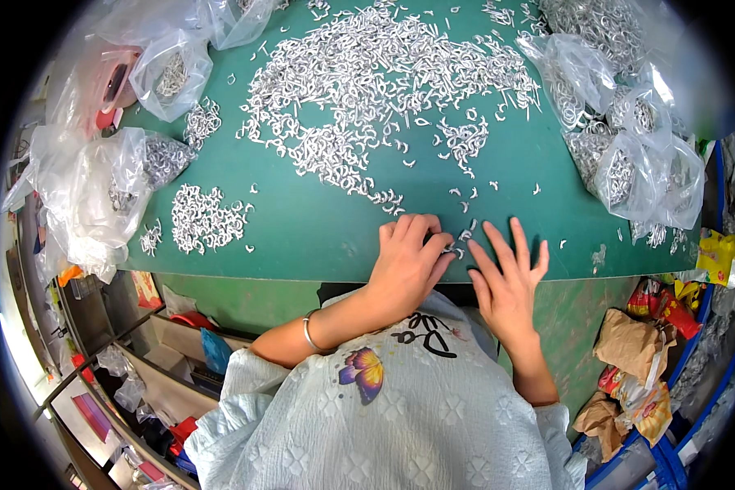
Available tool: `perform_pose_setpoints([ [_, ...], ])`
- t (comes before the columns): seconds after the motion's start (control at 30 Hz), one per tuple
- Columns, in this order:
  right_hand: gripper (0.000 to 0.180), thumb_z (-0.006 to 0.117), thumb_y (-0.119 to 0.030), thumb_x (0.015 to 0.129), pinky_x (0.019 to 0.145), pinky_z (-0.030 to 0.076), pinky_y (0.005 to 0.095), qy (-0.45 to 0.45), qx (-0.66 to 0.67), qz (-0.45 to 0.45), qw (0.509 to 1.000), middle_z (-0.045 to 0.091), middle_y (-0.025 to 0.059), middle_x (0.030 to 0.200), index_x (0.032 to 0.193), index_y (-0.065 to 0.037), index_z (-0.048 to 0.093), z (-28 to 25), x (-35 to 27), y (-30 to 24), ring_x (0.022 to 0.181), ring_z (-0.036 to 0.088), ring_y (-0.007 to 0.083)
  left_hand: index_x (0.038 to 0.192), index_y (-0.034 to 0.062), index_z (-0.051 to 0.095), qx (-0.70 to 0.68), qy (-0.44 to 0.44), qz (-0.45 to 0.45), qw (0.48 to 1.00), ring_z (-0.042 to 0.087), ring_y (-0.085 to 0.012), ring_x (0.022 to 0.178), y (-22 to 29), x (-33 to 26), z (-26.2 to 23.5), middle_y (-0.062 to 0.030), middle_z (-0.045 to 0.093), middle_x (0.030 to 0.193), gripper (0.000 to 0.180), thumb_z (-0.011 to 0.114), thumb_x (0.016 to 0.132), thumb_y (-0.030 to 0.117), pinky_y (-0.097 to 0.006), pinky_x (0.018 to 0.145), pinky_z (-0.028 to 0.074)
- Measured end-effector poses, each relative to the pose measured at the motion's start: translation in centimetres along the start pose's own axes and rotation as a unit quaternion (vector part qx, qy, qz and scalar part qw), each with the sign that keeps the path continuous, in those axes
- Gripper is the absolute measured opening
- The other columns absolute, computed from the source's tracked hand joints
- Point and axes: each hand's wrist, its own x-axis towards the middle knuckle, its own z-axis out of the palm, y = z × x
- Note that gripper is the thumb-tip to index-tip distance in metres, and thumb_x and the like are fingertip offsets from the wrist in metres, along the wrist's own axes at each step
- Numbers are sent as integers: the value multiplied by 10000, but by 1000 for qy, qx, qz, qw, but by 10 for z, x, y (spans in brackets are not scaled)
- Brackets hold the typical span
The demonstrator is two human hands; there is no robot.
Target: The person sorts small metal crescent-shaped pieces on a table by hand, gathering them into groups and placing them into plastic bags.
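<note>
Several small curved silver metal pieces (465, 235) lie on the green tabletop between my two hands, near its front edge. My left hand (408, 261) is closed beside them, its fingers curled and the thumb against the fingertips. Whether a piece sits in that pinch is too small to make out. My right hand (506, 278) rests on the tabletop just right of these pieces, palm down with fingers spread and nothing held. Beyond both hands spreads a big heap of silver pieces (384, 73), with a smaller pile (208, 219) to the left.
Clear plastic bags of metal pieces stand along the left side (110, 188) and right side (629, 155) of the green table (318, 237). Below on the left are open drawers (167, 359). Brown paper bags (629, 347) and colourful packets (717, 257) sit at the right.
</note>
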Motion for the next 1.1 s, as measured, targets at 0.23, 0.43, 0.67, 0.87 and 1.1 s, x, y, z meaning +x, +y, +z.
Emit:
perform_pose_setpoints([
  [0.23, 331, 644, -181, 860, 1091, 128, 639, 20, 12, 5, 1000, 491, 57, 1413, 1190, -160, 668, -3, 9, -6, 1374, 352, 357, 1063, 73, 611, -19, 22, -10, 1000, 522, -253, 939, 5, 1, -5, -65, 550, 1033, 324, 743, 768, 60, -388, 789, 346],
  [0.43, 286, 645, -171, 859, 1092, 129, 620, 75, -22, 50, 996, 531, 65, 1363, 1136, -110, 681, -4, -2, 11, 1351, 387, 351, 1166, 61, 582, -27, 13, -17, 999, 544, -271, 980, -2, -2, -6, -83, 570, 1081, 418, 723, 776, 15, -396, 837, 370],
  [0.67, 356, 673, -193, 831, 1075, 157, 641, 40, 41, 6, 998, 497, 60, 1409, 1184, -150, 678, -4, 0, -3, 1367, 349, 378, 1250, 59, 547, -78, 54, -48, 994, 567, -281, 1045, 7, 0, -9, -103, 594, 1157, 502, 703, 780, -21, -404, 880, 385],
  [0.87, 396, 713, -217, 787, 1067, 134, 674, -20, 24, -20, 999, 409, 51, 1488, 1182, -198, 683, -5, 18, -13, 1405, 279, 391, 1191, 62, 590, -11, 22, -25, 999, 566, -260, 996, -3, -6, -11, -75, 604, 1086, 441, 695, 773, -28, -378, 827, 361],
  [1.1, 388, 691, -219, 810, 1077, 115, 667, -5, 13, 9, 1000, 424, 63, 1479, 1195, -178, 674, -14, 2, 4, 1410, 280, 391, 1145, 82, 623, 1, 24, 6, 1000, 538, -253, 1005, 9, 6, -6, -68, 563, 1092, 377, 721, 781, 64, -396, 836, 352],
])
